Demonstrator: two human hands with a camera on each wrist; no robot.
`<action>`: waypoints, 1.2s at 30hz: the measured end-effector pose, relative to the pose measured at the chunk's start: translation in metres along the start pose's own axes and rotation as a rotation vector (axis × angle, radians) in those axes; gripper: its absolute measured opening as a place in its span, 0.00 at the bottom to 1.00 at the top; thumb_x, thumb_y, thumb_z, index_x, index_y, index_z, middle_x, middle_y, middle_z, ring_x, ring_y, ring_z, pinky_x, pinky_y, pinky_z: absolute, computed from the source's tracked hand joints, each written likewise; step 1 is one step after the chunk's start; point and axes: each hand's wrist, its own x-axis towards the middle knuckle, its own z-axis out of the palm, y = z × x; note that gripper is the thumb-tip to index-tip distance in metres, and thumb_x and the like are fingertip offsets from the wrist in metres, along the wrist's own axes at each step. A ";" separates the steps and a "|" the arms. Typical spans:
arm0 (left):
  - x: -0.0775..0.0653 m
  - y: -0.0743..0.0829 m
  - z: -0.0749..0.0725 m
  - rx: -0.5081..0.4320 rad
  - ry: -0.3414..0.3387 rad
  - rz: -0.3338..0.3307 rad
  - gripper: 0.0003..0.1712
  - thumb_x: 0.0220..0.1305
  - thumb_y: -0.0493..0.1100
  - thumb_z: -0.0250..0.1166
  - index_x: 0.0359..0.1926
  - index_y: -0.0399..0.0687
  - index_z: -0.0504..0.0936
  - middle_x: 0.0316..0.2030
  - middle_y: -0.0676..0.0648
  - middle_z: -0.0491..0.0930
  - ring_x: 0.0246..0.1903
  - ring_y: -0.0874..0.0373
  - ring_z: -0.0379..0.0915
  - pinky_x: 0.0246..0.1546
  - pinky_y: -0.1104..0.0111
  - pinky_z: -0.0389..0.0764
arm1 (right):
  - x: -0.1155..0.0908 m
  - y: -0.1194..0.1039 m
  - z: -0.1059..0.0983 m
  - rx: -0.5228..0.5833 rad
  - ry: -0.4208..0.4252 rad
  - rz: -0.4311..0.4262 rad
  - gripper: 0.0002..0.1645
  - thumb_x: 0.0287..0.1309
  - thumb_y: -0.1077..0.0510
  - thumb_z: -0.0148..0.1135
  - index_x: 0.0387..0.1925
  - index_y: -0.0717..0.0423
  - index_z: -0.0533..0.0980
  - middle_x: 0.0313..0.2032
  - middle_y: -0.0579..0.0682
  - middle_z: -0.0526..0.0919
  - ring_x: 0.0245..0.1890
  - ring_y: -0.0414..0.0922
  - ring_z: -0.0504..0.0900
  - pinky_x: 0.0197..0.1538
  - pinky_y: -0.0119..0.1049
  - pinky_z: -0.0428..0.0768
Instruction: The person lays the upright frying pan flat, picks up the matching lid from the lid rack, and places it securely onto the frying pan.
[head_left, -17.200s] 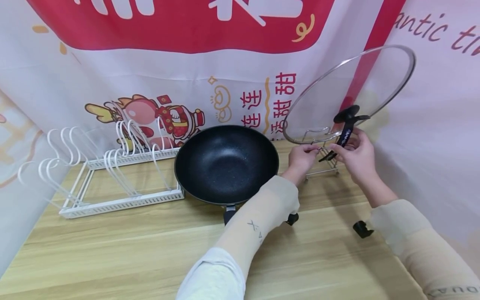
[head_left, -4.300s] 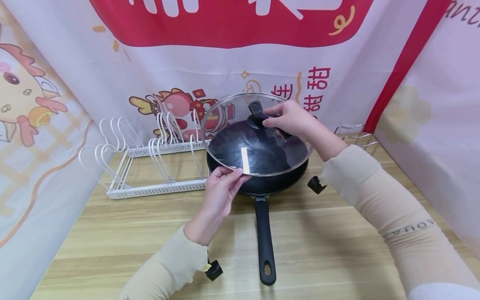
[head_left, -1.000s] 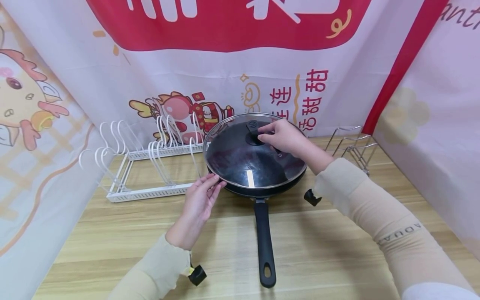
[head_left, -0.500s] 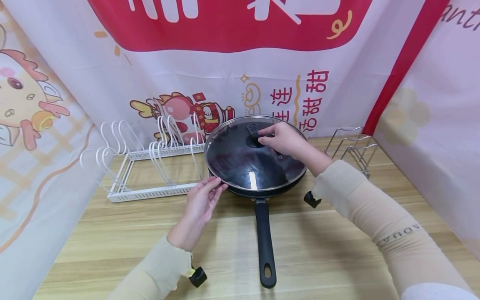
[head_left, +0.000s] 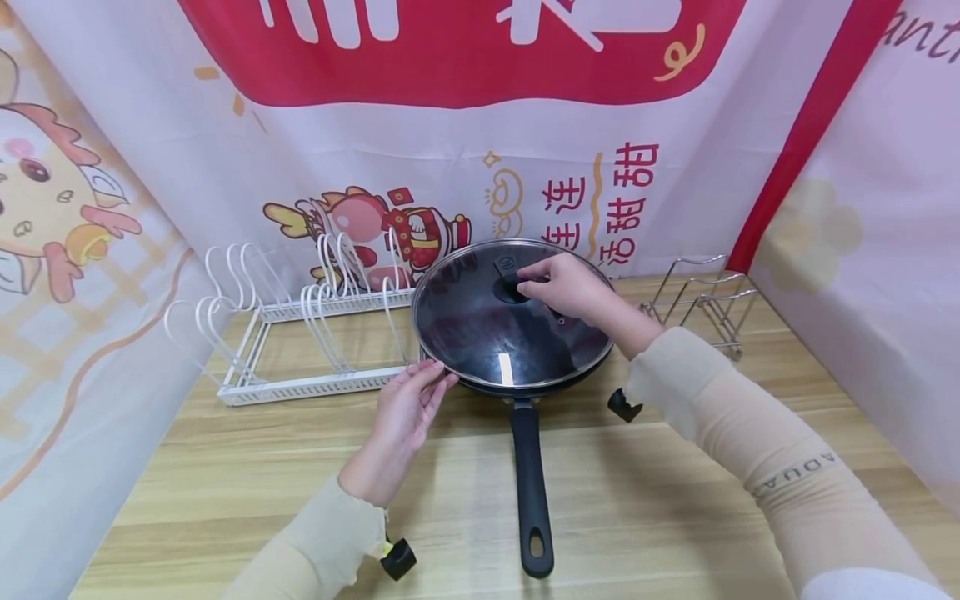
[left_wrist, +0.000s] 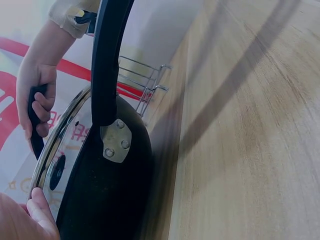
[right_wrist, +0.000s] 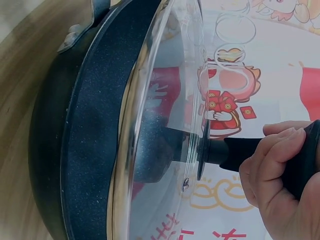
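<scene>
A black wok (head_left: 525, 386) with a long black handle (head_left: 531, 492) stands on the wooden table. Just above it hangs a round glass lid (head_left: 480, 333) with a metal rim; both wrist views show a gap between lid and wok. My right hand (head_left: 566, 287) grips the lid's black handle (right_wrist: 240, 152), fingers curled round it. At the near left edge my left hand (head_left: 408, 400) pinches the lid's rim (left_wrist: 47, 160) between thumb and fingers. Part of the lid handle is hidden behind my right hand in the head view.
Close on the wok's left stands a white rack (head_left: 315, 385) with several curved wire dividers. A small metal wire rack (head_left: 705, 304) is at the back right. Printed cloth (head_left: 480, 133) hangs behind and at both sides of the table (head_left: 645, 517).
The lid has come from the small wire rack at the right to above the wok, then sunk closer to it. Over the last second it dipped slightly, both hands still holding it.
</scene>
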 end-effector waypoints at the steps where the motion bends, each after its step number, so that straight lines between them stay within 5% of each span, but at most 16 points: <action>1: 0.000 0.000 0.000 0.002 0.000 0.001 0.09 0.71 0.27 0.59 0.35 0.42 0.77 0.29 0.48 0.85 0.30 0.59 0.86 0.37 0.79 0.83 | 0.000 0.001 0.000 0.002 -0.001 0.000 0.24 0.75 0.54 0.59 0.68 0.56 0.75 0.15 0.49 0.72 0.12 0.41 0.66 0.18 0.33 0.67; 28: 0.001 -0.005 0.000 0.049 0.007 -0.012 0.05 0.71 0.27 0.59 0.44 0.37 0.73 0.30 0.49 0.84 0.30 0.59 0.85 0.36 0.80 0.82 | 0.004 0.008 0.004 0.020 0.005 -0.010 0.24 0.75 0.55 0.59 0.67 0.56 0.76 0.17 0.54 0.76 0.12 0.40 0.65 0.17 0.32 0.64; 36: 0.000 -0.005 -0.001 0.033 0.005 -0.013 0.06 0.71 0.27 0.59 0.43 0.38 0.73 0.30 0.47 0.84 0.29 0.59 0.85 0.36 0.80 0.82 | 0.004 0.008 0.005 0.013 0.004 -0.012 0.24 0.75 0.55 0.58 0.68 0.56 0.75 0.15 0.49 0.72 0.11 0.40 0.63 0.16 0.32 0.63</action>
